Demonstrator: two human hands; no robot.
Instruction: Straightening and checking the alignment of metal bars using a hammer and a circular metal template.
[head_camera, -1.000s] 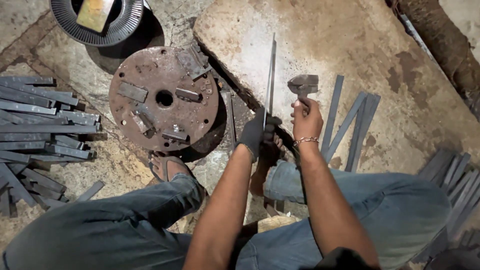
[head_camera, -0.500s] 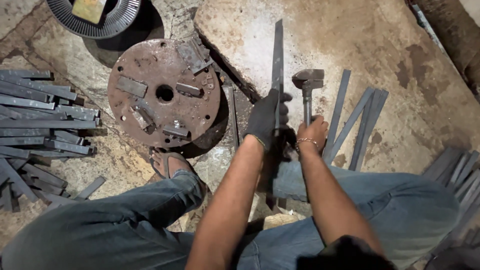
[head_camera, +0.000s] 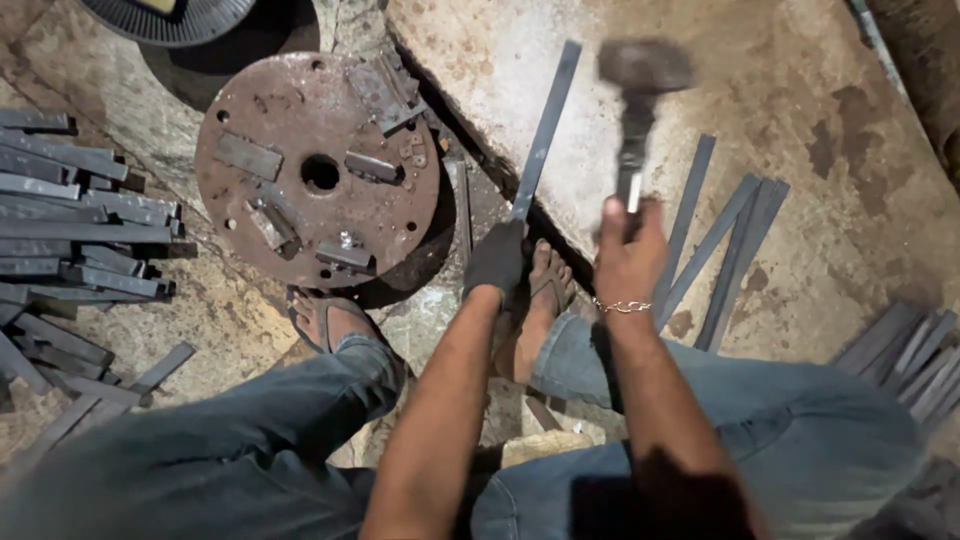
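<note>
Head view: the gloved left hand (head_camera: 497, 260) is wrapped around the near end of a flat steel bar (head_camera: 545, 130), which runs away across the stone slab (head_camera: 800, 90). The right hand (head_camera: 627, 255) clenches a hammer (head_camera: 640, 90) by its handle (head blurred), raised just right of the bar.

Round plate (head_camera: 300, 170) lies left of slab (head_camera: 780, 90); strips (head_camera: 70, 220) farther left

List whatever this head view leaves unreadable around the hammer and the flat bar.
- Hammer: head smeared by motion blur.
- Flat bar: lower end hidden inside the gloved left hand.
- Right hand: fingers wrapped behind the handle, out of sight.
- Dark ribbed disc: cut off by the top edge.
</note>
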